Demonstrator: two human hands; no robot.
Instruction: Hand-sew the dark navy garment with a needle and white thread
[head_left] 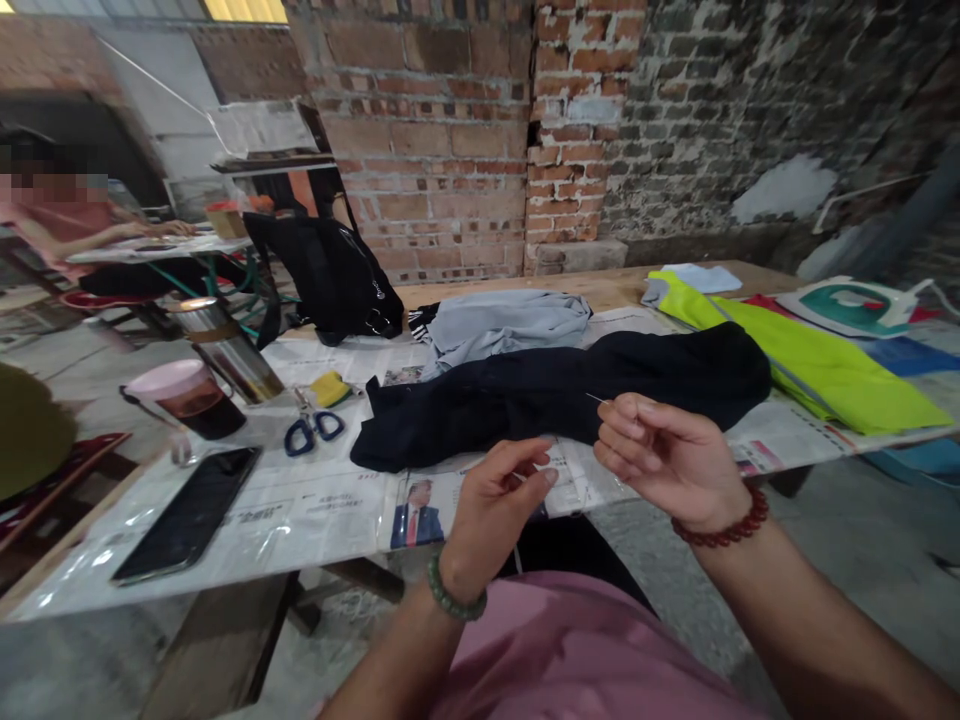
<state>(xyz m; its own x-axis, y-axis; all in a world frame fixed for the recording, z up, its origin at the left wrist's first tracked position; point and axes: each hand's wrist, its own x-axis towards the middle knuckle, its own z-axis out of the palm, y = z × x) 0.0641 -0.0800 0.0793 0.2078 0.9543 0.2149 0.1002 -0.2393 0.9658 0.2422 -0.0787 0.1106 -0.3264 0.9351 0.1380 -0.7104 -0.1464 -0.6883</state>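
My right hand is raised above the near edge of the table, its thumb and fingers pinched on a thin sewing needle that points left. Lower and to the left, my left hand has its fingers curled toward the thumb. Anything held there, such as a thread, is too fine to make out. Just beyond both hands a dark navy garment lies bunched lengthwise across the table. Blue-handled scissors rest left of the garment, against a small yellow item.
Newspaper under clear plastic covers the table. At left are a phone, a lidded cup and a steel flask. Behind lie a black bag and grey cloth; right, a neon-yellow vest and an iron. Another person sits far left.
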